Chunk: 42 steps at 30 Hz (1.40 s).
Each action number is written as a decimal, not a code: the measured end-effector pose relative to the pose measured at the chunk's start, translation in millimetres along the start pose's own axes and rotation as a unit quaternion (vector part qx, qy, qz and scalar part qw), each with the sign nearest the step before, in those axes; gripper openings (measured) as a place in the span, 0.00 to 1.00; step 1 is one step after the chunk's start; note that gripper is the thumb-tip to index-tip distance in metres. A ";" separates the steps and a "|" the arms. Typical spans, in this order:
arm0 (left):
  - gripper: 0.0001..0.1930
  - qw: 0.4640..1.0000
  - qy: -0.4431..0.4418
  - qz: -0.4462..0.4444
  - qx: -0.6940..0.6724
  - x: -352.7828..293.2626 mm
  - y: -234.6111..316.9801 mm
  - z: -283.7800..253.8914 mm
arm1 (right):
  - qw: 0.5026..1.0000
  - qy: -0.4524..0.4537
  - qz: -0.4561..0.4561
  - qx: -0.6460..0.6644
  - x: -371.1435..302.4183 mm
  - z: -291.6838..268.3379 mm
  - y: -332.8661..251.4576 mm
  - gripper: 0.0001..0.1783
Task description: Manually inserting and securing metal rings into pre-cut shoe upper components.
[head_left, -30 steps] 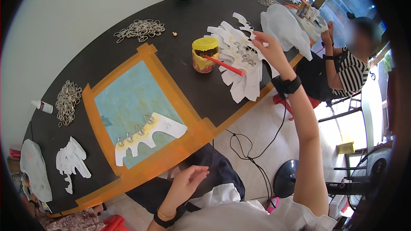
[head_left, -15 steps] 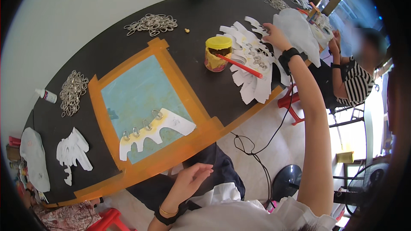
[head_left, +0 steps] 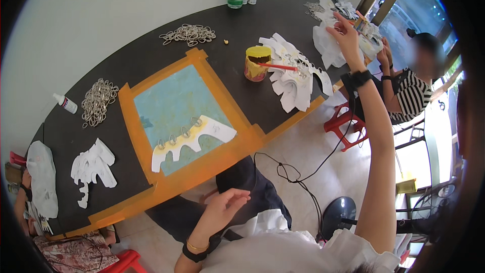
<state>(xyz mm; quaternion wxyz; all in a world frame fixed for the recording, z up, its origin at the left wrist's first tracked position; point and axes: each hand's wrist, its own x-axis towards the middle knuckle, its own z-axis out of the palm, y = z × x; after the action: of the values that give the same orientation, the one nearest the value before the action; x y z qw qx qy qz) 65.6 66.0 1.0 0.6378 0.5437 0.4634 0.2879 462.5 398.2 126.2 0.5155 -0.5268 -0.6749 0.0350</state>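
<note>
My right hand (head_left: 347, 43) is raised at the far right, thumb and fingers apart. It is in front of a crumpled whitish sheet (head_left: 326, 49); whether it touches the sheet I cannot tell. My left hand (head_left: 220, 216) hovers over my lap, fingers loosely bent and holding nothing. On the blue mat (head_left: 177, 96), framed in orange tape, lies a scalloped white cutout (head_left: 175, 147) with yellow smears and several oval metal rings along its upper edge. A fanned pile of similar cutouts (head_left: 295, 88) lies to the right. A yellow-lidded jar (head_left: 257, 71) stands beside it, a red stick (head_left: 278, 66) reaching from its opening over the pile.
Metal rings lie heaped at the back (head_left: 188, 34) and left (head_left: 100, 102). A white bottle (head_left: 65, 103), more cutouts (head_left: 94, 167) and a pale sheet (head_left: 43, 179) lie on the left. A co-worker (head_left: 411, 88) sits at the right. Black cables (head_left: 303, 187) hang by a red stool (head_left: 343, 126).
My right hand has moved from beside the cutout pile up and right, toward the whitish sheet. My left hand stays nearly where it was. The whole view has shifted slightly.
</note>
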 end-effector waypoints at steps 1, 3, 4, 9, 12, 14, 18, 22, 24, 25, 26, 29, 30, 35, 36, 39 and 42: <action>0.10 0.999 0.002 -0.001 -0.042 -2.0 -3.1 -0.9 | 0.999 -0.003 -0.001 0.052 -14.7 -14.1 -21.3 0.31; 0.10 0.996 0.003 -0.003 -0.094 -6.6 0.0 -1.3 | 0.996 -0.031 0.003 0.080 -52.3 -39.8 -63.2 0.30; 0.11 0.991 0.007 0.034 -0.125 -7.8 5.6 0.1 | 0.992 -0.060 0.004 0.113 -73.4 -50.5 -87.2 0.29; 0.23 0.974 0.090 0.139 -0.155 -16.9 40.6 8.8 | 0.960 -0.211 0.099 0.158 -176.5 -40.5 -209.2 0.29; 0.19 0.952 0.110 0.191 -0.212 -16.6 56.7 14.4 | 0.921 -0.286 0.116 0.238 -228.9 -21.6 -253.0 0.30; 0.18 0.922 0.124 0.241 -0.278 -18.4 62.1 17.2 | 0.889 -0.328 0.147 0.283 -256.1 -7.1 -269.8 0.30; 0.11 0.923 0.146 0.167 -0.313 -37.6 50.1 8.7 | 0.857 -0.374 0.147 0.322 -287.4 15.8 -282.7 0.30; 0.09 0.917 0.192 0.153 -0.314 -43.9 34.7 5.2 | 0.816 -0.325 0.185 0.440 -305.0 38.5 -279.0 0.25; 0.10 0.925 0.220 0.137 -0.279 -45.0 26.8 4.1 | 0.874 -0.296 0.105 0.371 -304.5 46.0 -269.9 0.21; 0.10 0.932 0.236 0.125 -0.243 -43.7 23.9 4.9 | 0.922 -0.255 0.020 0.290 -302.8 49.2 -264.7 0.18; 0.11 0.931 0.252 0.130 -0.230 -42.6 24.1 7.0 | 0.936 -0.242 -0.008 0.257 -300.3 53.2 -264.8 0.12; 0.11 0.923 0.295 0.149 -0.199 -31.5 22.0 12.7 | 0.937 -0.281 0.001 0.208 -299.7 59.5 -259.1 0.10; 0.11 0.925 0.292 0.143 -0.199 -29.1 20.9 11.6 | 0.938 -0.276 0.019 0.210 -299.8 61.3 -258.1 0.08; 0.10 0.939 0.292 0.145 -0.109 -18.5 12.7 7.2 | 0.911 -0.305 0.099 0.260 -296.1 68.8 -243.0 0.08; 0.10 0.941 0.289 0.140 -0.109 -18.3 11.3 6.7 | 0.901 -0.317 0.118 0.273 -296.5 70.2 -239.9 0.07; 0.10 0.948 0.279 0.117 -0.100 -11.4 8.7 4.2 | 0.912 -0.312 0.119 0.239 -295.3 74.1 -239.3 0.08; 0.10 0.939 0.290 0.125 -0.137 -3.6 3.9 3.2 | 0.939 -0.278 0.054 0.195 -295.1 79.1 -236.3 0.08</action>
<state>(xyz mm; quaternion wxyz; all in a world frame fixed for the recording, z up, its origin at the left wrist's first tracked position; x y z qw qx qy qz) 67.6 62.5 5.6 0.5028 0.3973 0.5130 0.5712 219.5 112.4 34.3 0.3970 -0.4211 -0.7419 0.3385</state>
